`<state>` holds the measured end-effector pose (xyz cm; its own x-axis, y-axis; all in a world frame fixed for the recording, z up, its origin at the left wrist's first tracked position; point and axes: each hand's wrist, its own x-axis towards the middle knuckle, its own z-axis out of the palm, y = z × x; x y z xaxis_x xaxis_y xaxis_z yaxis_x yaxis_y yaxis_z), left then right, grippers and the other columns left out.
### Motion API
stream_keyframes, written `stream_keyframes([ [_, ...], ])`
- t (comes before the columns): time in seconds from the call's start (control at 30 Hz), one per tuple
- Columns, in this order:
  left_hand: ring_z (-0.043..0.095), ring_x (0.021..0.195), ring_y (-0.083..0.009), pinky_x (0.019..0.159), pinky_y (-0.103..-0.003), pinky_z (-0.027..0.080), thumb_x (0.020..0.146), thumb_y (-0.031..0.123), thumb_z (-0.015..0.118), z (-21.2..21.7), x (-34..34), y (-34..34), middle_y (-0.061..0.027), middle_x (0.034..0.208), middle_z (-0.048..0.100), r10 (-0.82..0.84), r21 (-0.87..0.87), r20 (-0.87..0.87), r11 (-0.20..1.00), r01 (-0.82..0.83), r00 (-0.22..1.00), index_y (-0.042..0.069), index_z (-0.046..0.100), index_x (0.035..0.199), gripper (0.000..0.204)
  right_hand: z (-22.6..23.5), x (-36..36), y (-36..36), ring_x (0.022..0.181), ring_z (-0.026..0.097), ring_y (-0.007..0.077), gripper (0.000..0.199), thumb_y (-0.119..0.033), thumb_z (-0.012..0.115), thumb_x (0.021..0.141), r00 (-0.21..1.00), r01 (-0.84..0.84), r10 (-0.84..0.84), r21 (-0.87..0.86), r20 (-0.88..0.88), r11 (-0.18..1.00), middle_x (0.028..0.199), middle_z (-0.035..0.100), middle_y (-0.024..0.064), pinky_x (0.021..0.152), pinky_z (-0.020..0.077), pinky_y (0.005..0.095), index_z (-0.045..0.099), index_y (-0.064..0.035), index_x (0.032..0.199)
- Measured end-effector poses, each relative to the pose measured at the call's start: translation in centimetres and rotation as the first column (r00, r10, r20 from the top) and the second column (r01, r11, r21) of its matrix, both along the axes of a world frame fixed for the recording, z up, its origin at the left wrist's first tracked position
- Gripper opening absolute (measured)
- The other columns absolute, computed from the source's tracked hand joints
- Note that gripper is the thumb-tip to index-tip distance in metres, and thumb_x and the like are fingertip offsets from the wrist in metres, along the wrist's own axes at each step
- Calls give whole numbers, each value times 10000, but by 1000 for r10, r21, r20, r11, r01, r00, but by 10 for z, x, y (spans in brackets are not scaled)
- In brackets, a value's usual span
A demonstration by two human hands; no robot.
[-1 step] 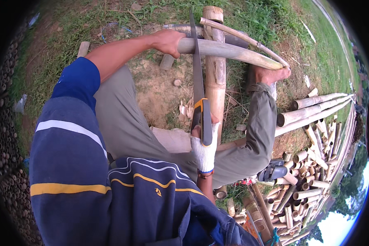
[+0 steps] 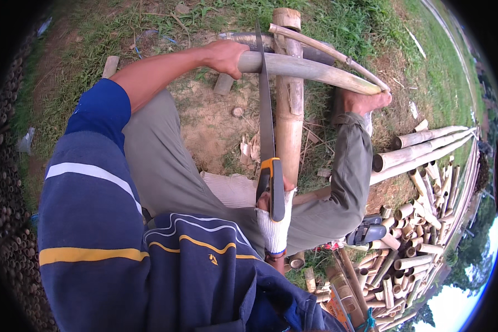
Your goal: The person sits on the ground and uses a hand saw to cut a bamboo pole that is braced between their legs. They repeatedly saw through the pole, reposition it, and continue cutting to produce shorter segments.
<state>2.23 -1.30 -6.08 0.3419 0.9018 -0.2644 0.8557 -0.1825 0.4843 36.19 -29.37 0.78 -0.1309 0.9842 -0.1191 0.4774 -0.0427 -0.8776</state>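
My left hand (image 2: 227,57) is bare and wraps round the near-left end of a grey-green bamboo pole (image 2: 315,71). The pole lies across an upright-looking thick bamboo support (image 2: 289,133), its far end by my bare foot (image 2: 365,102). In my right hand (image 2: 273,228), which wears a white fingerless knit glove, is the black and orange handle of a handsaw (image 2: 266,119). The saw's long blade crosses the pole just right of my left hand, its tip beyond the pole. Where the teeth meet the pole, the depth of any cut is too small to tell.
A thin bamboo stick (image 2: 329,51) angles over the support toward my foot. To the right lie long bamboo poles (image 2: 420,148) and a heap of short cut bamboo pieces (image 2: 409,263). A black sandal (image 2: 366,231) rests beside the heap. Stacked bamboo (image 2: 11,238) fills the left edge.
My right hand has drawn the saw back toward my body, so the handle sits lower and less blade reaches past the pole. My left hand keeps its grip on the pole.
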Motion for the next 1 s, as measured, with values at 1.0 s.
stream_keyframes([
  [1.0,744,914,-405,814,-519,589,650,354,863,1,4,-2,-220,983,752,6,63,-3,998,-5,1000,14,658,1171,655,-63,-80,154,1009,598,220,563,44,610,918,981,-7,22,78,-193,997,1188,604,130,951,502,343,465,-40,1455],
])
